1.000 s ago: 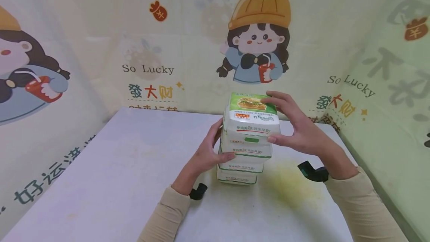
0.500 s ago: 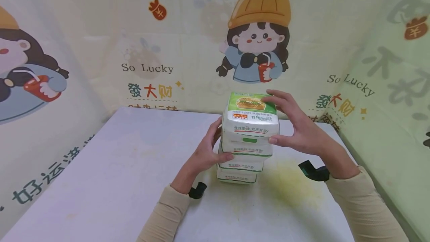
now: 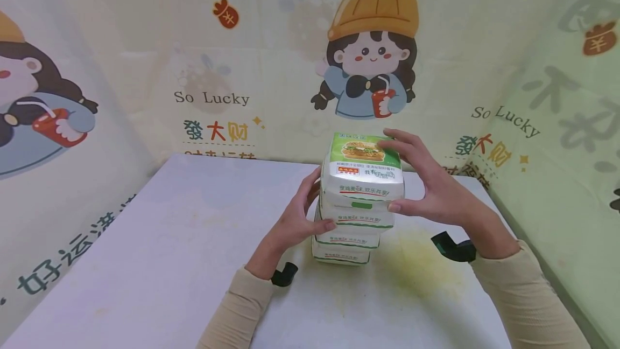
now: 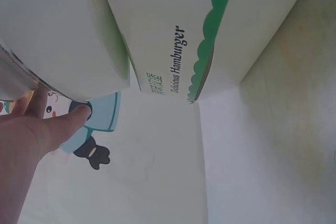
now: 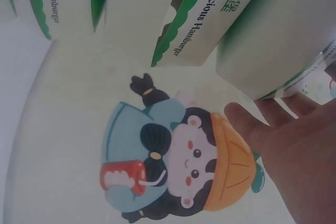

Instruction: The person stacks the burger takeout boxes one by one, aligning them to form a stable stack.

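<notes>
Several white and green hamburger boxes stand in a slightly uneven stack, leaning a little to the right toward the top. The top hamburger box (image 3: 364,168) has a burger picture on its lid. My right hand (image 3: 436,187) grips this box at its right side, thumb at the front corner and fingers along the far edge of the lid. Lower down, my left hand (image 3: 290,220) holds the stack from the left, its thumb at the front of a middle hamburger box (image 3: 360,218) and its fingers along the side. The bottom hamburger box (image 3: 339,256) stands on the table.
The white table (image 3: 194,241) carries a yellowish stain (image 3: 426,268) right of the stack. A printed cloth backdrop (image 3: 281,58) rises behind the table and at both sides. Black wrist mounts (image 3: 452,246) sit at both sleeves.
My right thumb sits slightly lower at the top box's front corner. Otherwise both hands and the stack stay almost still.
</notes>
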Tool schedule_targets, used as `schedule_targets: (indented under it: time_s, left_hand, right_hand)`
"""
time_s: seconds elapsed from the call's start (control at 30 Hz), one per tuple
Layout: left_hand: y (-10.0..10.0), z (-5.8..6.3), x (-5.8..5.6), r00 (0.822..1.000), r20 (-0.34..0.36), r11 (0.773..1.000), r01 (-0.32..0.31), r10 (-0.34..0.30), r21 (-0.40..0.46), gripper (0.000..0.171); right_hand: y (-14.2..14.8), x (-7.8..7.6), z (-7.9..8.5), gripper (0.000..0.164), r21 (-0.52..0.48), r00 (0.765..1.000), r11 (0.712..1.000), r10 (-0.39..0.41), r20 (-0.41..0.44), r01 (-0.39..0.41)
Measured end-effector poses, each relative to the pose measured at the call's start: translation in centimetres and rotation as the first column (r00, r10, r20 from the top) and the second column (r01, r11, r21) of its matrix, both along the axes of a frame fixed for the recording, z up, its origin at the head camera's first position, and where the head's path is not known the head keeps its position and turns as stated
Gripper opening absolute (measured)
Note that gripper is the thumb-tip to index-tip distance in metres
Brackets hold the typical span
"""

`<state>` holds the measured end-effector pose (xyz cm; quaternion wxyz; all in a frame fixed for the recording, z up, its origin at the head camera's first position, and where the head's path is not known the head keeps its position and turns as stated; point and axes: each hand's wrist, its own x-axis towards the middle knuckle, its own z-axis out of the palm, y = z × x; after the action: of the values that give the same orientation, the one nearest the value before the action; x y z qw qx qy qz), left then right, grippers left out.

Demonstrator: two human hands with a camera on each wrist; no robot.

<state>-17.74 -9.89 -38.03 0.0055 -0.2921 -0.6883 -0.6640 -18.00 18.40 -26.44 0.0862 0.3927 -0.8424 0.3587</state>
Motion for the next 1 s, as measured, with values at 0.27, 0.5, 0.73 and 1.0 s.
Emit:
schedule_targets:
  time_s: [0.27, 0.5, 0.73, 1.0]
  left_hand:
    - [-0.23, -0.1, -0.24, 1.0, -0.026, 0.999, 0.01, -0.009, 0.041, 0.094]
    - [-0.29, -0.04, -0.35, 0.999, 0.0, 0.997, 0.037, -0.038, 0.061, 0.096]
    - [-0.25, 0.19, -0.2, 0.999, 0.005, 0.998, 0.039, -0.039, 0.052, 0.103]
    - [-0.4, 0.12, -0.26, 0.999, -0.021, 0.998, 0.035, -0.034, 0.045, 0.101]
  right_hand:
    - [-0.26, -0.18, 0.13, 0.088, -0.014, 0.995, 0.999, -0.049, -0.085, 0.048]
    - [-0.5, -0.31, -0.16, 0.091, -0.029, 0.999, 0.999, -0.037, -0.038, 0.036]
    - [-0.52, 0.04, -0.09, 0.098, -0.037, 0.999, 0.999, -0.041, -0.023, 0.04]
    - [-0.47, 0.24, -0.29, 0.101, -0.045, 0.999, 0.998, -0.043, -0.009, 0.043]
